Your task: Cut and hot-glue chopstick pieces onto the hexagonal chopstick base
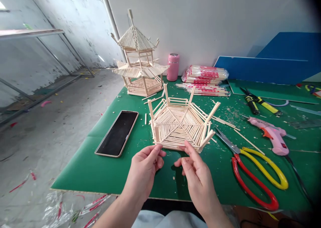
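Note:
A hexagonal base built of wooden sticks [179,122], with upright posts at its corners, sits on the green mat [100,167]. My left hand [146,167] pinches the near edge of this base with thumb and fingers closed on it. My right hand [195,173] touches the same near edge from the right, fingers curled and pressed against the sticks. Both hands are close together at the front of the mat.
A finished stick pagoda [139,61] stands at the back left. A phone [117,132] lies left of the base. Scissors with red and yellow handles [253,169], a pink glue gun [272,134], pliers [258,102], a pink cup [173,67] and packs of chopsticks [204,76] lie right and behind.

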The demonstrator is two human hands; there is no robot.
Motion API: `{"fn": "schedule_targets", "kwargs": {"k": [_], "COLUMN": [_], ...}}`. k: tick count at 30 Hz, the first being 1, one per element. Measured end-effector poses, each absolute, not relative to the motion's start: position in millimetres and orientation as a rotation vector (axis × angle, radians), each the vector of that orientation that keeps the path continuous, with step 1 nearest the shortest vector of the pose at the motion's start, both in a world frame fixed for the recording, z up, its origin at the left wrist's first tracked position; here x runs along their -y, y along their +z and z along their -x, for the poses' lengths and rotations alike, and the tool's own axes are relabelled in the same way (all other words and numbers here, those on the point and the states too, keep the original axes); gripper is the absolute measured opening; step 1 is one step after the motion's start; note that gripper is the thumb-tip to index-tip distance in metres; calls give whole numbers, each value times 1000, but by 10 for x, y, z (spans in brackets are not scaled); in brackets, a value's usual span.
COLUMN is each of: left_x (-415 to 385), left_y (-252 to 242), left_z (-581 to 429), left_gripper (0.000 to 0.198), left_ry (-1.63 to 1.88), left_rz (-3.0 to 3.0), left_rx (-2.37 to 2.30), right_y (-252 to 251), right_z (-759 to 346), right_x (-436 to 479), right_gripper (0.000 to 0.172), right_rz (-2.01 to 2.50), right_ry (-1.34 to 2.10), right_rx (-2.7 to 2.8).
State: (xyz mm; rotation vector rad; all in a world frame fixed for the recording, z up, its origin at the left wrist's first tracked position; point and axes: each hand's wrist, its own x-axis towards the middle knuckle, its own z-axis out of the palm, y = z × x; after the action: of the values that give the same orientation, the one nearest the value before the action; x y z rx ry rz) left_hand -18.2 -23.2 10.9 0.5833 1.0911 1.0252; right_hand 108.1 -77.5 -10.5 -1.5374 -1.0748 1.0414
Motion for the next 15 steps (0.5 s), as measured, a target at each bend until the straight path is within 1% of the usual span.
{"fn": "schedule_targets", "kwargs": {"k": [2,4,7,10,12,15], "left_x": [245,239,178,91,51,35], "left_y": [116,117,107,82,61,39], "left_z": [237,309,416,479,493,493], "left_gripper": [18,17,15,14,13,14], "left_ry": [1036,1085,1176,1115,1082,1133], "left_rz": [-711,-961,-1590,-2126,-2303,-2464], "left_rx": [-1191,-1312,-1499,-1531,-1519,-1536], "right_y": [-97,-90,-81,-77,-79,-86], "right_z": [-1081,-1082,-1083,-1081,-1078,-1074], "right_x": [776,778,785,786,780,769], "right_gripper": [48,49,49,49,49,48], "right_rz": [1542,1544,1540,1537,1539,1533], "right_ry": [1048,1055,1057,1052,1047,1033], "right_rx": [1073,1071,1069,1070,1071,1076]}}
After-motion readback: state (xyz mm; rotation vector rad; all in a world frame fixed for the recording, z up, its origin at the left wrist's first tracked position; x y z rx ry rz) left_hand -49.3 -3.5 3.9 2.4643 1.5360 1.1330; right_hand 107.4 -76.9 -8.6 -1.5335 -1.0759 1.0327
